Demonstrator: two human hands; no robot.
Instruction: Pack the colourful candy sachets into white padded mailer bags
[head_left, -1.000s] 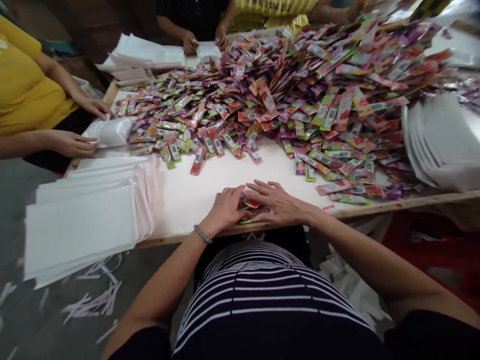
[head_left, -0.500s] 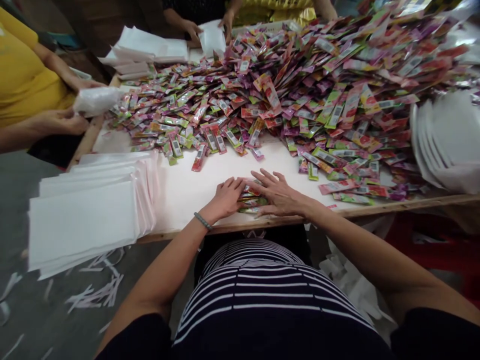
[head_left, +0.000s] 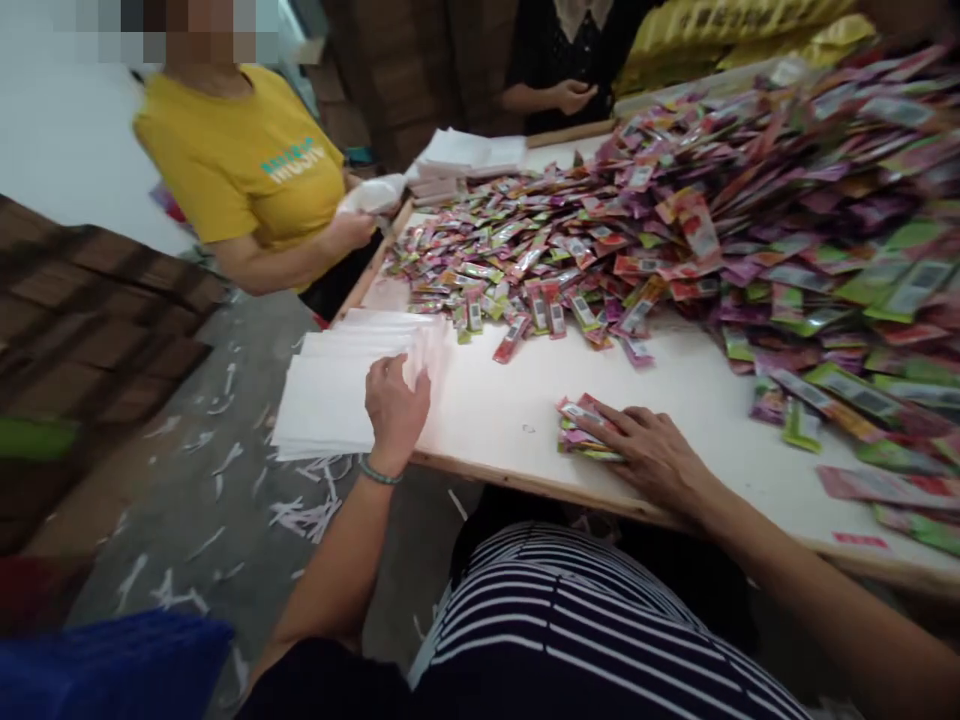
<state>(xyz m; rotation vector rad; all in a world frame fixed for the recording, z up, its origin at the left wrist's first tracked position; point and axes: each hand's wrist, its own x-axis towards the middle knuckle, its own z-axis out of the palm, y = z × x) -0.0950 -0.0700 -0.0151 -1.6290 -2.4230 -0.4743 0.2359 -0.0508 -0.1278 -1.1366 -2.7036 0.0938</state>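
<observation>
My left hand (head_left: 396,408) is over the stack of flat white bags (head_left: 322,385) on the left, its fingers curved and apart, with nothing seen between them. Near the table's front edge, my right hand (head_left: 651,452) is closed around the right side of a small bundle of candy sachets (head_left: 576,425). The fingers lie across the bundle's top; the far end of it is hidden beneath them. Behind both hands spreads a large heap of colourful sachets (head_left: 555,235).
A person in a yellow shirt (head_left: 247,170) holds a white bag (head_left: 371,195) at the left side. Another person's hand (head_left: 574,97) is at the back. More white bags (head_left: 469,152) lie at the far edge. Paper strips (head_left: 307,515) litter the floor; a blue crate (head_left: 112,665) stands lower left.
My left hand has left the sachet bundle and moved left to the white bags. My right hand stays on the bundle. The view has turned left.
</observation>
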